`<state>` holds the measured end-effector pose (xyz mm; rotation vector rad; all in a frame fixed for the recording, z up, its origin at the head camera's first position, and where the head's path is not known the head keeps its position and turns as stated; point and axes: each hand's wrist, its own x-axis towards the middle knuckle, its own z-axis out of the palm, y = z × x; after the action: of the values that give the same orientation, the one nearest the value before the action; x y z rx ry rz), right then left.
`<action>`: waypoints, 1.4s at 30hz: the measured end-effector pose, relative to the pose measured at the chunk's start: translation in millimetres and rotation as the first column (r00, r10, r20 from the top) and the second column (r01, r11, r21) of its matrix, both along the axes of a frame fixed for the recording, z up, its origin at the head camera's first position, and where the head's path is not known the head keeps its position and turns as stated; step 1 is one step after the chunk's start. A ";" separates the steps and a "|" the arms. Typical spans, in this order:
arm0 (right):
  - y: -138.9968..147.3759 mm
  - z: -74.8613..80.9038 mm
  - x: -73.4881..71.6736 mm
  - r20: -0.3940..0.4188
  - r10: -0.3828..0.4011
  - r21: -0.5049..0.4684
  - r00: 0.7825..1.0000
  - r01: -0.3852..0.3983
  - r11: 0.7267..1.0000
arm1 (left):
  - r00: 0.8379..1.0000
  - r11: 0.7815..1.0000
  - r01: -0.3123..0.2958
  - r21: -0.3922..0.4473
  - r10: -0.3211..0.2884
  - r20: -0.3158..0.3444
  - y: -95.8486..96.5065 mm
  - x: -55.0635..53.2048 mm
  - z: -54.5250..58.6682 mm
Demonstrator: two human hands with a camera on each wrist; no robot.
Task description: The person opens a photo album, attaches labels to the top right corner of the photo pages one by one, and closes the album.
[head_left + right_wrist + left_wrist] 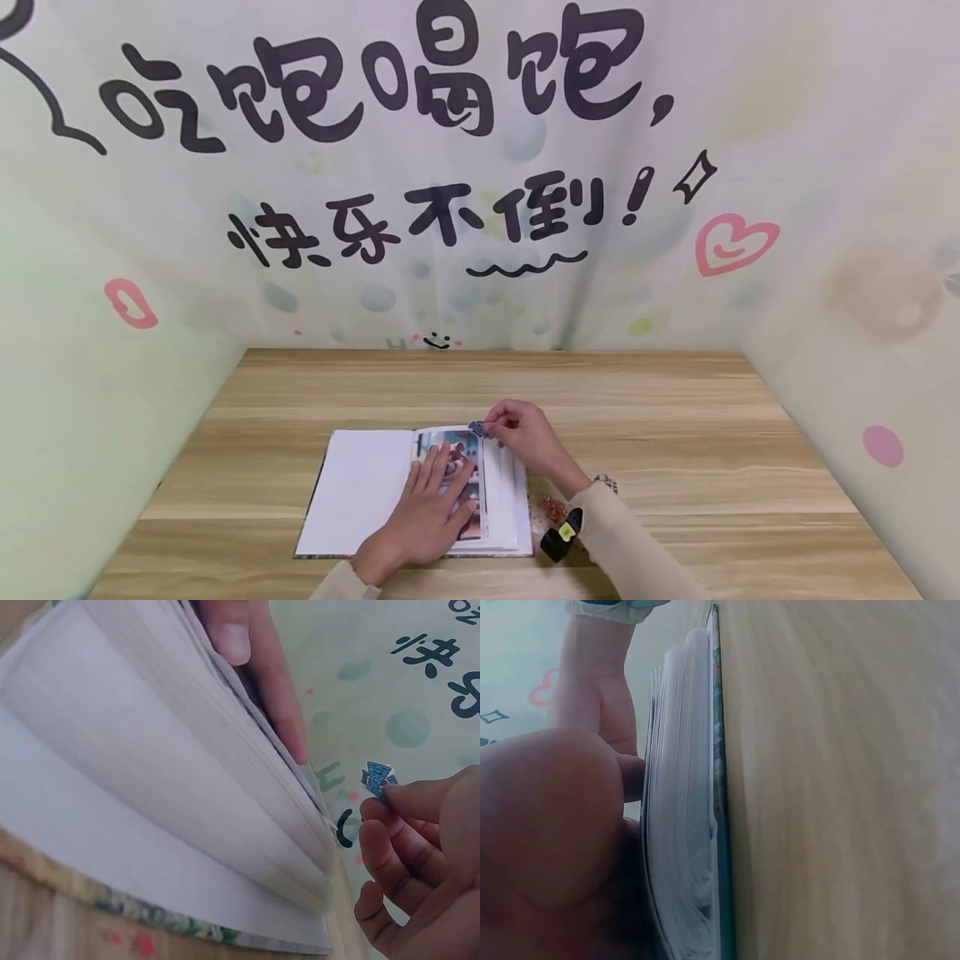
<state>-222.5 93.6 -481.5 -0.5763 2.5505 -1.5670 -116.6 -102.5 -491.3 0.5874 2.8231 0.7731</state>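
An open photo album (360, 492) lies on the wooden table, its left side a blank white page. My left hand (429, 512) rests with spread fingers on a colour photo (471, 440) on the right-hand page stack, covering much of it. Between thumb and forefinger, my right hand (531, 437) pinches a small blue sticker-like cutout (377, 778) near the top of that page. In the right wrist view the cutout shows above the thumb, its other fingers loosely curled. Thick white page edges (679, 787) fill the left wrist view.
Small red pieces (553, 507) lie on the table (675, 400) right of the album. A black item with a yellow patch (558, 542) is beside the right sleeve (630, 542). Behind the table hangs a printed curtain (375, 317) with large lettering.
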 end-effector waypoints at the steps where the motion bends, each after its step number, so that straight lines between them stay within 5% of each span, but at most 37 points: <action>1: -1.7 -0.8 -0.4 0.004 -0.001 0.006 1.000 0.001 1.000 | 1.000 1.000 0.002 0.011 -0.002 0.001 -0.1 -0.5 -2.1; 7: -9.1 -5.5 -3.8 0.017 -0.014 0.046 1.000 0.013 0.999 | 1.000 1.000 0.009 0.013 -0.009 -0.005 -0.6 -2.9 -9.8; 18: -13.7 -6.6 -9.1 0.031 0.032 0.093 0.999 -0.035 0.995 | 1.000 1.000 0.018 0.006 -0.018 0.001 -0.7 -2.6 -4.0; 28: -19.1 -9.9 -10.5 0.034 0.026 0.119 0.999 -0.030 0.992 | 1.000 1.000 0.016 -0.008 -0.016 -0.026 -1.4 -3.2 -11.2; 42: -23.0 -8.1 -9.4 -0.019 0.014 0.178 1.000 -0.011 0.984 | 1.000 1.000 0.009 -0.021 -0.009 -0.011 -0.1 -0.9 -2.8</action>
<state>-231.9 70.6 -489.6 -0.5887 2.6589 -1.3170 -117.5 -102.5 -494.1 0.6022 2.8331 0.7404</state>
